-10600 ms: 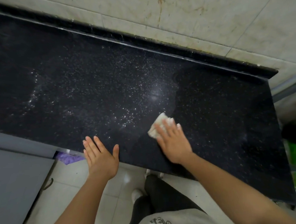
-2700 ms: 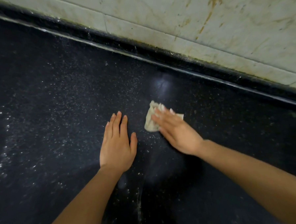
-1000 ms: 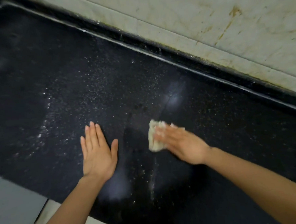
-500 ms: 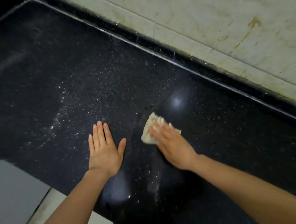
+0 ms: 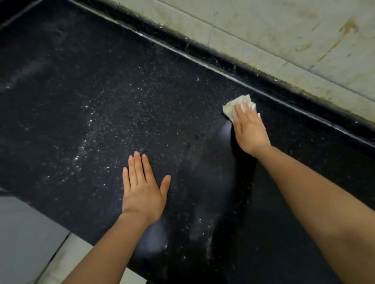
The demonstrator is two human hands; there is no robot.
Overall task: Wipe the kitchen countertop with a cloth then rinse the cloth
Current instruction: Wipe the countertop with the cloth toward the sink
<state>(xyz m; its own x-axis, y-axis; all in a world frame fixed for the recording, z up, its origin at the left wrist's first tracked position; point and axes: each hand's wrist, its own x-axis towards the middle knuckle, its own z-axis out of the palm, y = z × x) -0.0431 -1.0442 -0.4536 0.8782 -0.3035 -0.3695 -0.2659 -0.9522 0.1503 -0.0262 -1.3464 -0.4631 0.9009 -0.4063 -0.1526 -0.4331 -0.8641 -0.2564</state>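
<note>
A black speckled countertop (image 5: 98,107) fills most of the head view, dusted with white specks on its left half. A small crumpled off-white cloth (image 5: 231,107) lies near the back edge. My right hand (image 5: 250,128) presses flat on the cloth with fingers stretched over it, covering its near part. My left hand (image 5: 142,188) rests palm down on the counter near the front edge, fingers spread, holding nothing. A dark wet streak runs from the cloth toward the front edge.
A raised black lip (image 5: 265,72) runs along the back, under a stained pale tiled wall (image 5: 285,28). At lower left the counter's front edge drops to a grey cabinet front (image 5: 15,237) and light floor tiles (image 5: 64,263).
My right hand has pushed the cloth away from me, from the middle of the counter up to near the back lip. My left hand stays flat in place.
</note>
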